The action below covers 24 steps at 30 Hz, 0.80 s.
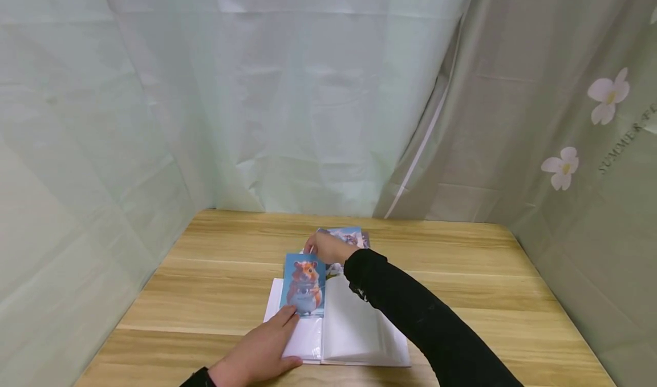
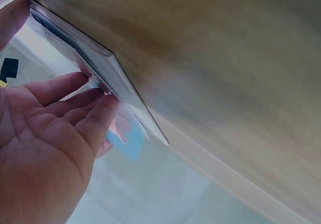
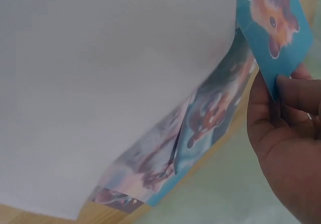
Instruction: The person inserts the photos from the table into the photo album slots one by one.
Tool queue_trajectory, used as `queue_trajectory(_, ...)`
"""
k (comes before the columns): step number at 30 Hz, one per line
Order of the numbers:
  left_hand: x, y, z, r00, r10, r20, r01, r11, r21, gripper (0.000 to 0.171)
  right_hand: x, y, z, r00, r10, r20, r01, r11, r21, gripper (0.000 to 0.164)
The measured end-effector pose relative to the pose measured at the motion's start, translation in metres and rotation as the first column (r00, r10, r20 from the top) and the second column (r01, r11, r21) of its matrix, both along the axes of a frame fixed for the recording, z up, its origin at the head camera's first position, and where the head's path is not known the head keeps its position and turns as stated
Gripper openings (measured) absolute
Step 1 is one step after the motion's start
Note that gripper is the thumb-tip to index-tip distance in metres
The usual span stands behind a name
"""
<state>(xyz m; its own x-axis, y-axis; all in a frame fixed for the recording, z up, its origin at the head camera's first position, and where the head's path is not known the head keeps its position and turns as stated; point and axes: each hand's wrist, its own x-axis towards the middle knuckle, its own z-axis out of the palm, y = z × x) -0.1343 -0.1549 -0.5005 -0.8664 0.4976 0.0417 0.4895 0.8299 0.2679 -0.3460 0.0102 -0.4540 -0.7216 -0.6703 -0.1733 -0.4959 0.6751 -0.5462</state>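
Observation:
A photo album (image 1: 351, 330) with white pages and clear sleeves lies spread on the table. Over its left page is a blue picture card (image 1: 305, 287) showing an orange hamster; its lower part is in the sleeve and its top sticks out past the page. My right hand (image 1: 329, 247) pinches the top corner of this card between thumb and fingers, as the right wrist view also shows. My left hand (image 1: 264, 344) rests on the left page, extended fingertips at the card's lower edge and thumb by the album's near edge.
Behind the album lie several more picture cards (image 3: 208, 116), overlapping one another and partly covered by the album page in the right wrist view. The wooden table (image 1: 205, 296) is enclosed by pale curtains (image 1: 308, 102) at the back and sides.

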Motion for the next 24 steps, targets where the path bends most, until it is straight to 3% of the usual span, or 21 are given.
queue_trajectory(6, 0.000, 0.000, 0.000, 1.000, 0.002, 0.006, -0.002, 1.000, -0.006, 0.085, 0.002, -0.002, -0.003, 1.000, 0.017, -0.012, -0.016, 0.999, 0.029, 0.041)
queue_trajectory(16, -0.001, 0.000, 0.000, 1.000, 0.001, 0.012, -0.001, 1.000, -0.013, 0.084, 0.009, -0.003, -0.010, 0.999, -0.025, 0.032, 0.022, 0.998, 0.063, 0.043)
queue_trajectory(24, -0.001, 0.000, 0.001, 0.999, 0.007, 0.036, -0.006, 1.000, -0.029, 0.083, 0.012, -0.004, -0.013, 0.998, 0.039, -0.053, -0.035, 0.996, 0.082, 0.041)
